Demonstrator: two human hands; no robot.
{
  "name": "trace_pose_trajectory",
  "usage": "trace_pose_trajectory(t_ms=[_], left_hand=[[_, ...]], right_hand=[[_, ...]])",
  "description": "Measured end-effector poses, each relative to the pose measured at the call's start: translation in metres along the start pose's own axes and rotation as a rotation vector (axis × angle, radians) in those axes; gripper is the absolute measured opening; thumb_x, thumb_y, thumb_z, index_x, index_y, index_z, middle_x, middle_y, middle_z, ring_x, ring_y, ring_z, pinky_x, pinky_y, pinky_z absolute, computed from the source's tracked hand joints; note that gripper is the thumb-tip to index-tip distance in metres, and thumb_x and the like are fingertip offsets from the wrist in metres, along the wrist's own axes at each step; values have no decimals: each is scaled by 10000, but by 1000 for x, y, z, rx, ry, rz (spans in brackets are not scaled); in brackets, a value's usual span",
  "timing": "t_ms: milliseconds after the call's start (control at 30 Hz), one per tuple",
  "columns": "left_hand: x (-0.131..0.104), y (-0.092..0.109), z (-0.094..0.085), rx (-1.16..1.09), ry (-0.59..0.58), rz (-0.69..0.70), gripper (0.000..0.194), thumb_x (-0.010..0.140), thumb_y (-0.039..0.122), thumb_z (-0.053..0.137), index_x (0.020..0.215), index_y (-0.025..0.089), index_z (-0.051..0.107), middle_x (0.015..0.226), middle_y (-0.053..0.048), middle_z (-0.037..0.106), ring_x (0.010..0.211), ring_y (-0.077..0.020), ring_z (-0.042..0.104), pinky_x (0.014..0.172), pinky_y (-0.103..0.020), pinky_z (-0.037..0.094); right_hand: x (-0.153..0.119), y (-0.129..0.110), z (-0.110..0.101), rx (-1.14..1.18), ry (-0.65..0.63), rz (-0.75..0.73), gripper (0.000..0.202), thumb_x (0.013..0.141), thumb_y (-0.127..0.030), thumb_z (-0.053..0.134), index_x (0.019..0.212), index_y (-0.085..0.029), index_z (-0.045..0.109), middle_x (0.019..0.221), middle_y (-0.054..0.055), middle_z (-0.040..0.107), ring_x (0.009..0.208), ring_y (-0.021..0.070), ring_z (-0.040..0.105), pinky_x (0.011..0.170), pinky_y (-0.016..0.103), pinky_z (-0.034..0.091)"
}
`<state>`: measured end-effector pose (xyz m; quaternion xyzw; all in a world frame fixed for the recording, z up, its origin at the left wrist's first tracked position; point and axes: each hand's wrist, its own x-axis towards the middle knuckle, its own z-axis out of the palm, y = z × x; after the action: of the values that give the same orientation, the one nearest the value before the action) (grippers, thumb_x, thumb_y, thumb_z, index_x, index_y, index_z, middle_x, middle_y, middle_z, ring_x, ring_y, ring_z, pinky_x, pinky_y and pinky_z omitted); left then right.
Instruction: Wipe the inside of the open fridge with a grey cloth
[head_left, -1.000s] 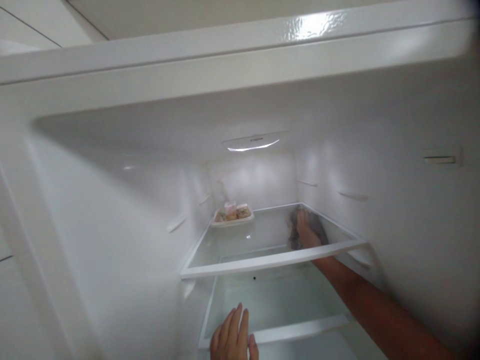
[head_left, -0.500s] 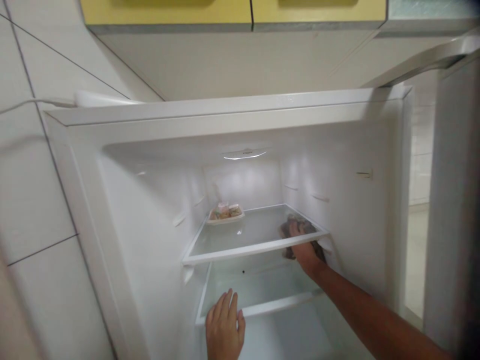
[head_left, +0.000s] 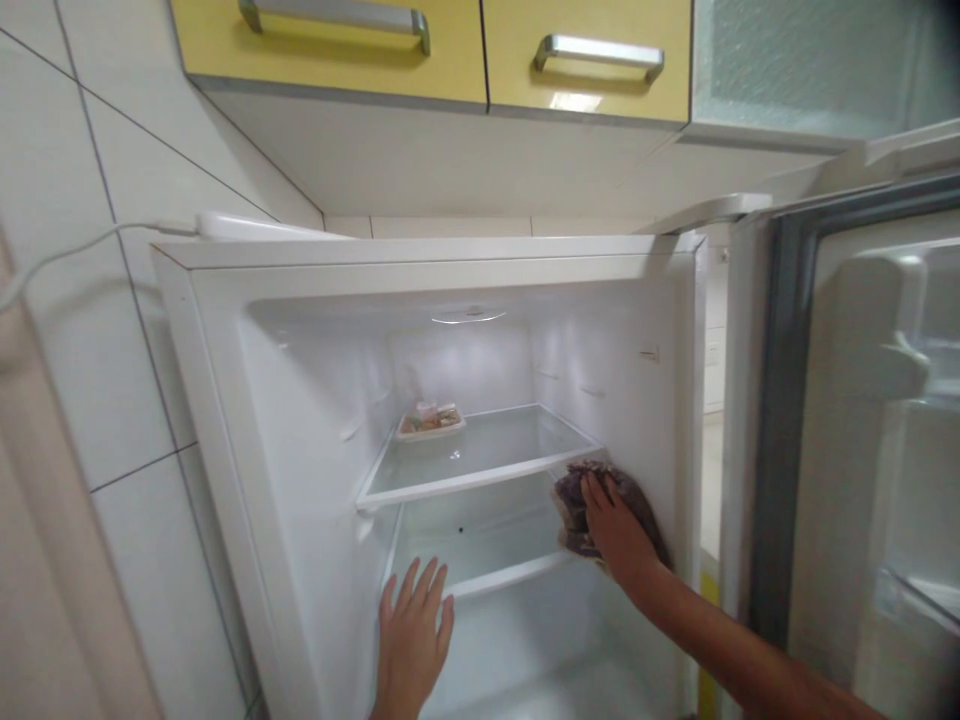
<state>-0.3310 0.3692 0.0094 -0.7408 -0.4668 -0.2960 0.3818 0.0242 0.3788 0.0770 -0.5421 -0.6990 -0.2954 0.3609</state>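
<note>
My right hand (head_left: 613, 520) is on a dark brown cloth (head_left: 574, 510), bunched against the refrigerator's (head_left: 442, 255) right inner wall, by the front right corner of the upper glass shelf (head_left: 495, 440). Its fingers lie over the cloth, and the palm side is hidden. My left hand (head_left: 411, 625) has its fingers spread and holds nothing. It is at the front left of the lower glass shelf (head_left: 517, 530); whether it touches the edge I cannot tell. A small white tray of packaged food (head_left: 431, 422) sits at the back left of the upper shelf.
The refrigerator door (head_left: 862, 420) stands open on the right, with racks on its inside. Yellow cabinets (head_left: 585, 70) with metal handles hang above. A tiled wall (head_left: 112, 350) and a white cable (head_left: 82, 240) are at the left. A small dark speck (head_left: 460, 530) shows on the lower shelf.
My right hand has drawn the cloth from the upper shelf's right side forward and down along the right wall. The view has shifted, showing more of the door and cabinets. My left hand's fingers have spread.
</note>
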Motion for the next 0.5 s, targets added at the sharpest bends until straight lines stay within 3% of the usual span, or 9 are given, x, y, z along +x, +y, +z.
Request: trace_pose_trajectory(t_ms=[100,233,500], left_hand=[[-7,-11,-3,18,34,-10,382,926,386,537,1253,238,669,1292,-55,711,1200,-270,632,1037,-450,405],[-13,-17,0,27,69,-24,390,917,375,553,1252,209,663,1275,-73,717,1138,-265,650,964,-417,426],[-11,-15,12,17,176,-15,355,878,345,576,1190,213,685,1193,-67,748,1081,-244,651,928,-387,429]], right_hand=[[-12,5,-6,-109,-47,-143,490,734,-92,558,1202,-86,701,1357,195,622,1388,300,463,1169,504,363],[-2,6,2,-153,-64,-137,598,706,-39,522,1294,-18,625,1413,219,578,1400,318,451,1185,531,334],[53,9,63,-10,-26,-48,443,817,7,443,1162,-92,704,1241,179,694,1273,302,577,1108,513,441]])
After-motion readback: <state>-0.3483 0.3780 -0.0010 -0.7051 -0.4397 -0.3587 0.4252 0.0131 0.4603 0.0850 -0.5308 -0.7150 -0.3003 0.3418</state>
